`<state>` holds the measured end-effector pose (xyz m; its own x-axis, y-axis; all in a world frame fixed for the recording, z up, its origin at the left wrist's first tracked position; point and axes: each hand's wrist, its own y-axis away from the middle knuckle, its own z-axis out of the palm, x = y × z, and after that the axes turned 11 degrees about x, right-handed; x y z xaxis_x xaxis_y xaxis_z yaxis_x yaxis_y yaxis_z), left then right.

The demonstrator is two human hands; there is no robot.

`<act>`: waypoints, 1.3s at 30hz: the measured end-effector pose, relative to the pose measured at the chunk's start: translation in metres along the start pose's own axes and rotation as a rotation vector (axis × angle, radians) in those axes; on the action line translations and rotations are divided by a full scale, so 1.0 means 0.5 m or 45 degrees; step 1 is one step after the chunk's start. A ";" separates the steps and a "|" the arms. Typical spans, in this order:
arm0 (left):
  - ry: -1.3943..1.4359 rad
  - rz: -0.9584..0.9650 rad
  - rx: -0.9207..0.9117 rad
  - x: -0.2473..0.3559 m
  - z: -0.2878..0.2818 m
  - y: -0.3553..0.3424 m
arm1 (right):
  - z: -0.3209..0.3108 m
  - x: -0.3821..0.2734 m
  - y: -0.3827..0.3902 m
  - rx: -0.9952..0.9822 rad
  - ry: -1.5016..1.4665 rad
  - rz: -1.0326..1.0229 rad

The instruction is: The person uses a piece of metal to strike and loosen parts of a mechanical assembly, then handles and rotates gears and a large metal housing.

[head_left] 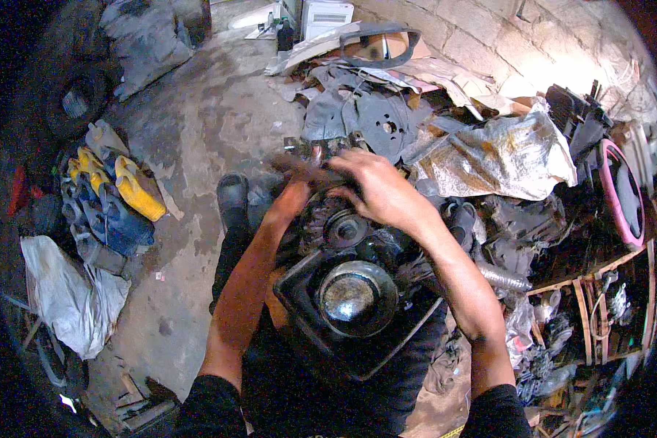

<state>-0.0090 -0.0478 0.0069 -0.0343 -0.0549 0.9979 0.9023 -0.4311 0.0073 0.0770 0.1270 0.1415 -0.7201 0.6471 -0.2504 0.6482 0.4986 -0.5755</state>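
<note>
Between my legs stands a dark, greasy machine part [345, 231] with a round pulley-like piece on it. Closer to me, a round metal bowl [350, 298] with a shiny worn inside rests on a square black tray [363, 369]. My left hand [303, 177] is at the far end of the machine part, dark and smeared, so its fingers do not show clearly. Beside it, my right hand [376, 182] curls its fingers and thumb together around something dark that I cannot make out. Both hands are close together, above the far end of the part.
Yellow and blue cut containers [139, 191] lie on the floor at left, near a grey sack [80, 296]. A silvery stained sheet [500, 157] and a dark round disc [384, 120] lie beyond my right hand. A pink-rimmed steering wheel [612, 182] leans at right, above a wooden rack [584, 321].
</note>
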 end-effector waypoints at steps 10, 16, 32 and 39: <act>-0.529 0.446 0.285 -0.016 0.038 -0.009 | -0.042 0.019 0.005 -0.089 -0.105 0.338; -0.238 0.380 0.257 0.080 0.083 0.034 | -0.062 0.035 0.051 0.019 -0.203 0.857; -0.111 0.381 0.223 0.019 0.075 -0.007 | -0.055 0.057 0.053 -0.073 -0.005 0.248; -0.674 0.701 0.389 -0.008 0.047 0.012 | -0.033 0.021 0.002 -0.123 -0.025 -0.059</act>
<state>0.0068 -0.0292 0.0047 0.5857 0.2776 0.7615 0.8105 -0.1982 -0.5511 0.0743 0.1437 0.1508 -0.7538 0.6113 -0.2410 0.6345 0.5815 -0.5092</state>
